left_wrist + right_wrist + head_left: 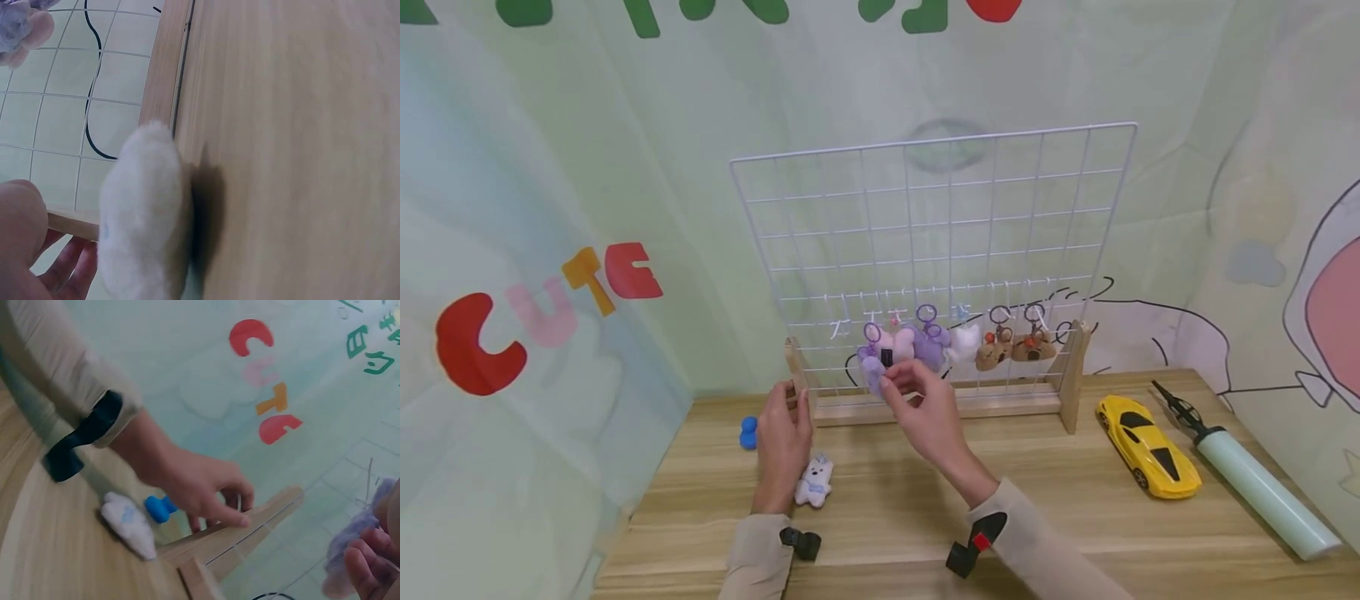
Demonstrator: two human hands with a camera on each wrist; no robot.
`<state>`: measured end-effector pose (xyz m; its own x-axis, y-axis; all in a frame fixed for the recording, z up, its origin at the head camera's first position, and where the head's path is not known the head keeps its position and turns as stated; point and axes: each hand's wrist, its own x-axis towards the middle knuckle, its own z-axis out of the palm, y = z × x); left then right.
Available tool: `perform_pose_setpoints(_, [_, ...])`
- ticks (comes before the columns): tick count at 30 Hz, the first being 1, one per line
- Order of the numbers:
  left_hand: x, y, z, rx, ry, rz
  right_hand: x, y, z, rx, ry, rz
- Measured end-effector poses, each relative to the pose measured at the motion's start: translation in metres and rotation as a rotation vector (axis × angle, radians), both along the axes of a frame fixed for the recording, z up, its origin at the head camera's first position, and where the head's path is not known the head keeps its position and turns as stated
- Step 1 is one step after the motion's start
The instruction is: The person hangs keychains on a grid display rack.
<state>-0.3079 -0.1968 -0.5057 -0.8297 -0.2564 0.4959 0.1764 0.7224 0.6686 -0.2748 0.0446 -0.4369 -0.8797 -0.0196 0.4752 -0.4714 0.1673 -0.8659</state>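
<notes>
A white wire grid rack [934,142] stands in a wooden base, with a row of plush keychains hanging from its hooks. My right hand [928,412] pinches the lower part of the leftmost purple plush keychain [871,367] between thumb and fingers. Beside it hang a pink plush [902,340], another purple plush [931,348], a white plush [964,342] and brown plushes [1033,347]. With thumb and fingers on opposite sides, my left hand [784,437] grips the rack's left wooden support [259,528]. Close to that wrist, a white plush dog [814,483] lies on the table.
A small blue object [748,433] sits left of the left hand. To the right lie a yellow toy car [1146,450] and a pale green hand pump [1266,492] with a black tip. A printed cloth backdrop [685,167] rises behind the wooden table [887,533].
</notes>
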Motion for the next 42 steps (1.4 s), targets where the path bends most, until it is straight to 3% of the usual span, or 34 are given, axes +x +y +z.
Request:
perform_pose_setpoints(3, [0.000,0.000,0.000,0.001,-0.003,0.004,0.001,-0.002,-0.010,0.029,-0.014,-0.020])
perform_pose_setpoints(8, [-0.001,-0.001,-0.002,-0.002,0.007,0.009,-0.002,-0.004,-0.021,0.059,-0.050,0.020])
perform_pose_setpoints(17, [-0.001,0.000,-0.002,-0.009,0.006,0.012,-0.002,-0.016,-0.043,0.249,-0.047,0.191])
perform_pose_setpoints(22, [0.000,0.000,-0.001,-0.008,-0.001,0.011,0.002,-0.027,-0.062,0.298,-0.122,0.284])
perform_pose_setpoints(25, [0.000,0.000,-0.001,-0.005,-0.002,0.009,0.004,-0.032,-0.073,0.385,-0.156,0.338])
perform_pose_setpoints(32, [-0.003,-0.002,-0.001,-0.014,0.028,0.005,0.002,-0.042,-0.087,0.596,-0.122,0.428])
perform_pose_setpoints(42, [-0.003,-0.002,-0.004,-0.015,0.063,-0.001,-0.005,-0.058,-0.093,0.877,0.112,0.448])
